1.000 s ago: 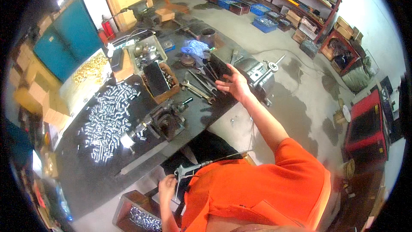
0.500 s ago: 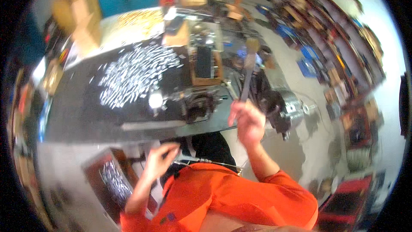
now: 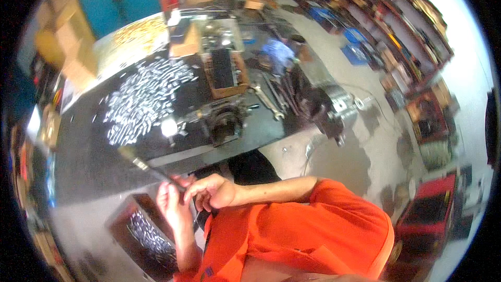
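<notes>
While the left hand (image 3: 176, 206) and right hand (image 3: 216, 192) meet just off the near edge of the counter (image 3: 88, 163), I see a dark-handled brush (image 3: 151, 171) slanting up-left from them, its bristles toward a pile of small silvery metal pieces (image 3: 146, 96). Both hands' fingers bend at the handle; through the blur I cannot tell which are clamped on it. A brown bin (image 3: 121, 233) sits beside the left forearm.

Right grip (image 3: 216, 192), formerly extended over the counter (image 3: 83, 169), now drawn back beside the left grip (image 3: 173, 202); the latter, formerly at an air gun, now near the brush (image 3: 152, 171), which has swung from pointing away to slanting leftward.
</notes>
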Demonstrator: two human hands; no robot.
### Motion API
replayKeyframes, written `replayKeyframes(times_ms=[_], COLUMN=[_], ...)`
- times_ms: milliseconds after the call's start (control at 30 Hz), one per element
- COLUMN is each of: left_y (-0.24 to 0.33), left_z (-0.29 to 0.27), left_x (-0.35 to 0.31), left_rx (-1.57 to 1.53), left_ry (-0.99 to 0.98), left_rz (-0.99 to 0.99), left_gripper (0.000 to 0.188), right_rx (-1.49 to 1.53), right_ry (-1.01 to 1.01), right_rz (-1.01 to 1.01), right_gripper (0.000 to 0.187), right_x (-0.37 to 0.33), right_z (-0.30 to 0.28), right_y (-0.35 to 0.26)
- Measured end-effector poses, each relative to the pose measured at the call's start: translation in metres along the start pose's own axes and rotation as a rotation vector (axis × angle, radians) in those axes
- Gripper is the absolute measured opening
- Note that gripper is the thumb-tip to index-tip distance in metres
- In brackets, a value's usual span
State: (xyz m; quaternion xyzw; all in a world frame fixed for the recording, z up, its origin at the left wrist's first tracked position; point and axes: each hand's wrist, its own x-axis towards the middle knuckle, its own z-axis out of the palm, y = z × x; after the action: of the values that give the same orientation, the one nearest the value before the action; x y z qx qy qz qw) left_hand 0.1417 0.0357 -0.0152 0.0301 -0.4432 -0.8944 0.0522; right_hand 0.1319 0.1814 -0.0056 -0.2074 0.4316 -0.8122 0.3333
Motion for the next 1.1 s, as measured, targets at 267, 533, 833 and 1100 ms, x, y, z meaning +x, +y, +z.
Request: replayKeyframes(times_ms=[267, 533, 833, 1100], left_y=[0.019, 0.024, 0.008, 0.012], left_z=[-0.053, -0.070, -0.058, -0.064], left_x=[0.020, 0.022, 0.036, 0.044], left_rx=[0.347, 0.722, 0.691, 0.530], left_ry=[0.090, 0.161, 0.186, 0.116], left_rz=[0.060, 0.075, 0.253, 0.117], left_gripper=[0.009, 0.025, 0.020, 0.019], right_rx=[-0.052, -0.346, 0.011, -0.192], right_ry=[0.366, 0.965, 0.865, 1.207], right_rz=[-0.080, -0.352, -0.500, -0.448], right_gripper=[0.033, 0.036, 0.053, 0.017], right_x=[-0.076, -0.115, -0.059, -0.040], right_z=[-0.082, -0.143, -0.209, -0.189], right_y=[-0.026, -0.064, -0.075, -0.070])
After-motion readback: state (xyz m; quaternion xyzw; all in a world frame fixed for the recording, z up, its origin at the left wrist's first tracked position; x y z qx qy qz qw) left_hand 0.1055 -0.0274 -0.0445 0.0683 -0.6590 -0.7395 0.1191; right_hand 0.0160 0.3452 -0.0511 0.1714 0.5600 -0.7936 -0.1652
